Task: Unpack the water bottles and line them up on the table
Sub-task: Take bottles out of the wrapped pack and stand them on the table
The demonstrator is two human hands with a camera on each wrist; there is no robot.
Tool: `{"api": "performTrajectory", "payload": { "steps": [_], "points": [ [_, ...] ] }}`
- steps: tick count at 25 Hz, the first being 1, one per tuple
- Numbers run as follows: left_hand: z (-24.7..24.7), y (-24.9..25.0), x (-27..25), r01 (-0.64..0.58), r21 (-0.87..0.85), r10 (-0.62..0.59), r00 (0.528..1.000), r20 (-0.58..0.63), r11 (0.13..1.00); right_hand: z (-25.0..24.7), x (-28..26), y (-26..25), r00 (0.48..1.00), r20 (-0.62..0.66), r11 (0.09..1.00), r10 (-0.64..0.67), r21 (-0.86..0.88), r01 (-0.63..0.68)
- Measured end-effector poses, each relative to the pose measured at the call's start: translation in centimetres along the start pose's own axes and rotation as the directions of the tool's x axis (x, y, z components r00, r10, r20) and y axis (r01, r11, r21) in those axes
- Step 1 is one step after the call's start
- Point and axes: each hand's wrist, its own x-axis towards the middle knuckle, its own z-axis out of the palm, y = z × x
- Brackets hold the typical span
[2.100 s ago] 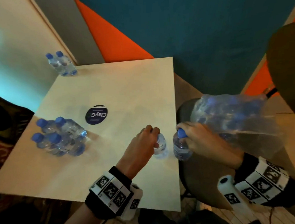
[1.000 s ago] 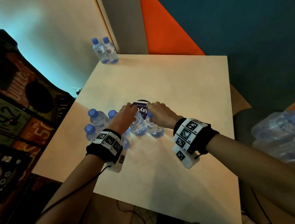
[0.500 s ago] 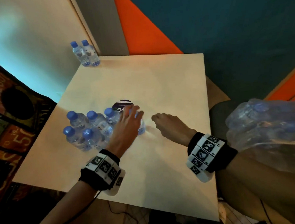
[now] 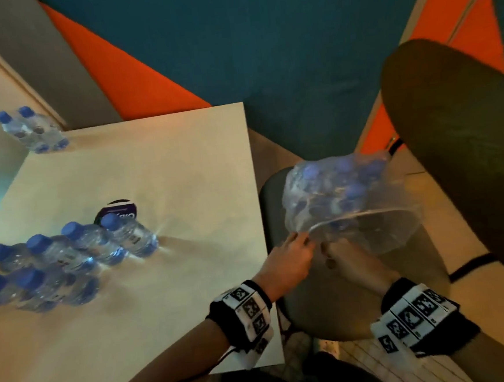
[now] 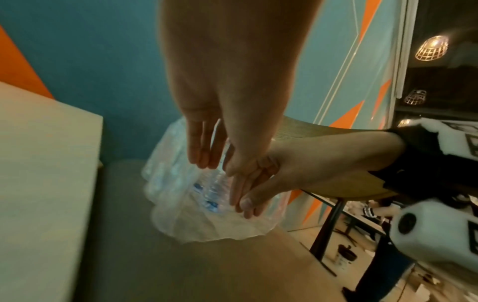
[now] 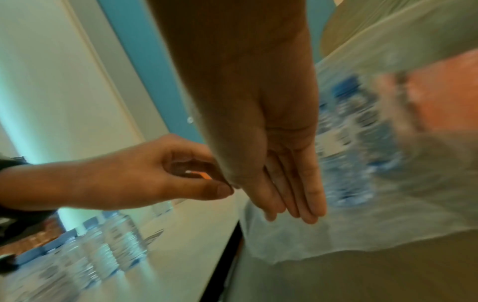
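The shrink-wrapped pack of water bottles (image 4: 345,201) is seen right of centre in the head view, resting on a round grey seat (image 4: 286,302) beside the surface (image 4: 164,167), its torn film gaping toward the lower edge of the frame. At that opening the left hand (image 4: 286,263) is seen with thumb and fingers curled toward the film edge, though whether plastic is actually pinched cannot be told. The right hand (image 4: 353,264) is extended flat toward the bottles, nothing yet held.

Risk is judged to lie in the loose film: a bottle drawn out against it could drag the pack off the seat, or neighbouring bottles could roll out. A further hazard is the cluster of six unpacked bottles (image 4: 53,254) at the left of the surface, standing bunched and touching, easily toppled when more are added.

Only the head view shows two further bottles (image 4: 32,129) at the upper left. The straight right fingers (image 6: 297,196) and the left thumb's curl are shown clearly only in the right wrist view.
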Motion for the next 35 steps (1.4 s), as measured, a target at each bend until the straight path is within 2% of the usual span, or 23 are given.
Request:
{"api": "performTrajectory", "payload": {
  "steps": [2,3,6,8,10,12,14,16,20,22,24,29,35],
  "points": [
    [0.3,2.3,3.0,0.109,-0.143,-0.099,0.992,0.076,0.984,-1.1,-0.7,3.3,0.993,-0.051,0.994,0.105,0.035,-0.103],
    [0.5,3.0,4.4,0.154,-0.174,-0.145,0.987,0.061,0.973,-2.3,-0.9,4.0,0.983,-0.098,0.987,0.153,0.068,-0.146],
    [0.1,3.8,7.9,0.28,-0.078,-0.284,0.958,-0.042,0.957,-5.7,-0.3,4.8,0.939,-0.273,0.965,0.212,0.21,-0.157],
    [-0.6,3.3,9.6,0.361,-0.096,-0.371,0.918,-0.137,0.928,-7.6,0.7,4.5,0.919,-0.346,0.963,0.189,0.25,-0.104],
    [-1.6,2.2,11.2,0.398,-0.09,-0.408,0.89,-0.203,0.913,-9.1,1.5,3.6,0.922,-0.36,0.965,0.145,0.257,-0.052],
    [-2.2,0.7,12.7,0.39,-0.18,-0.426,0.87,-0.248,0.903,-9.7,1.8,3.0,0.93,-0.361,0.986,0.065,0.164,-0.005],
    [-2.4,-0.8,13.7,0.359,-0.251,-0.42,0.871,-0.256,0.899,-9.9,1.5,2.7,0.927,-0.374,0.999,0.004,0.05,0.016],
    [-2.8,-1.0,13.7,0.343,-0.26,-0.402,0.888,-0.223,0.903,-9.9,0.9,2.8,0.929,-0.368,0.999,-0.025,0.01,0.031],
    [-3.4,1.2,12.2,0.306,-0.206,-0.336,0.933,-0.129,0.93,-9.4,-0.3,3.1,0.949,-0.316,0.999,-0.019,-0.051,0.003],
    [-3.1,2.0,10.9,0.242,-0.052,-0.247,0.961,-0.121,0.969,-9.2,-0.8,2.7,0.958,-0.287,0.997,-0.004,-0.08,-0.019],
    [-2.6,2.4,9.2,0.21,0.032,-0.205,0.971,-0.119,0.977,-9.1,-1.5,2.3,0.964,-0.265,0.99,-0.016,-0.138,-0.021],
    [-3.2,3.4,2.9,0.202,-0.066,-0.205,0.978,-0.045,0.977,-9.3,-4.5,0.5,0.988,-0.151,0.984,-0.034,-0.18,0.006],
    [-4.3,1.0,-6.4,0.269,-0.122,-0.276,0.96,-0.04,0.955,-9.3,-5.4,-5.2,0.987,-0.01,0.97,-0.16,-0.188,0.155]
  ]
}}
